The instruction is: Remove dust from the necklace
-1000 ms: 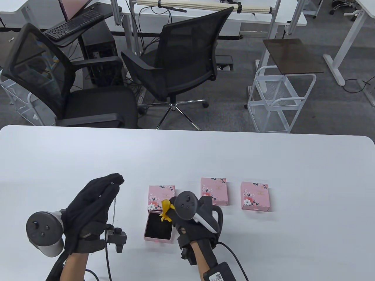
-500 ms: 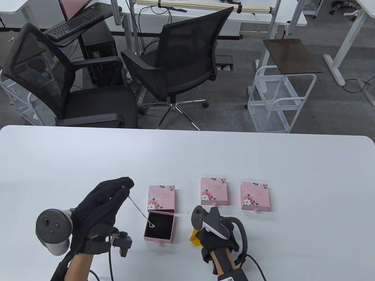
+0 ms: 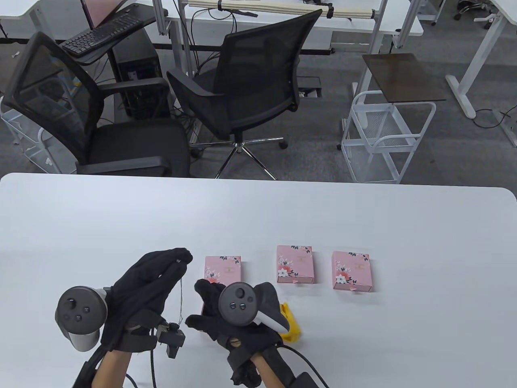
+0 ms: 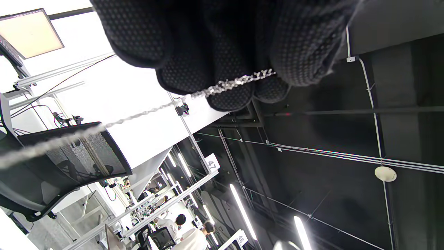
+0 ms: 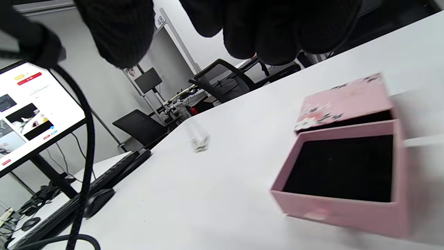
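Left hand (image 3: pixel 139 295), in a black sensor glove, is pinching the thin silver chain necklace (image 3: pixel 180 297) at its fingertips (image 4: pixel 222 93); chain hanging at 6 o'clock. Right hand (image 3: pixel 226 319), fingers spread, is hovering over the open pink drawer box (image 5: pixel 347 173); its black-lined tray is showing nothing inside. Yellow cloth (image 3: pixel 291 323) is lying at the hand's 3 o'clock.

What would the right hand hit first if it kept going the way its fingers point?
Probably the necklace hanging from the left hand: the right hand points up-left over the open box. Depth is unclear.

Shiny, seemingly metal necklace chain (image 4: pixel 229 83)
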`<state>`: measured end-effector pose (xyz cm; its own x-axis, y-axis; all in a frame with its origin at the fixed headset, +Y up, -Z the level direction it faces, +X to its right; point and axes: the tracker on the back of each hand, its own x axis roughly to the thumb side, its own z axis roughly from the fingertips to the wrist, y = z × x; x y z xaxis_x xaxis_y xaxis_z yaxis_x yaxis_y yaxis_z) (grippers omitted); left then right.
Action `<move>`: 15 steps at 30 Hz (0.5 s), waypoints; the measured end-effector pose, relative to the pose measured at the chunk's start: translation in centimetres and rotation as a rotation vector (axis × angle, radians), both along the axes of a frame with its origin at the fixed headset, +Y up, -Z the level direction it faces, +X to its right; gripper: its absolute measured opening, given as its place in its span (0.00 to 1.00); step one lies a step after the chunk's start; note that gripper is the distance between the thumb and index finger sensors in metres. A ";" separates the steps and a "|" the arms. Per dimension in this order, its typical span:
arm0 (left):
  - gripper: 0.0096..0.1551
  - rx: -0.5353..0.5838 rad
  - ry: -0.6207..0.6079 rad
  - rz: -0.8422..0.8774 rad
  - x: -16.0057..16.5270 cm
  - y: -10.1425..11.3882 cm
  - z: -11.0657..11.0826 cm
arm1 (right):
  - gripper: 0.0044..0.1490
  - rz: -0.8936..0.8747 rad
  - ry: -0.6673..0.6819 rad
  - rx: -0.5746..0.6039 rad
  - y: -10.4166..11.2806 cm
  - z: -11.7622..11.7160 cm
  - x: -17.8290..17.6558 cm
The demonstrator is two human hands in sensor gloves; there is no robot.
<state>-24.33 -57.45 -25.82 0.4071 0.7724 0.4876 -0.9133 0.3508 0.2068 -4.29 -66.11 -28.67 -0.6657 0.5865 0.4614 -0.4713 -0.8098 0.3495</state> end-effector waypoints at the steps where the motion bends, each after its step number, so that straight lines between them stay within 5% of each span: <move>1: 0.19 -0.004 0.005 -0.001 -0.1 0.0 0.0 | 0.43 -0.016 0.001 0.007 -0.4 -0.3 -0.4; 4: 0.18 -0.010 0.024 0.008 -0.6 -0.1 -0.2 | 0.22 -0.085 -0.045 -0.008 -1.1 -1.5 0.4; 15: 0.18 -0.011 0.123 0.092 -3.8 0.1 -0.4 | 0.22 -0.363 -0.255 -0.098 0.8 -4.8 10.3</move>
<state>-28.15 -57.39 -26.25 0.3906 0.8142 0.4295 -0.9097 0.2700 0.3154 6.03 -65.34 -33.51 -0.4939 0.8356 0.2403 -0.7997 -0.5451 0.2518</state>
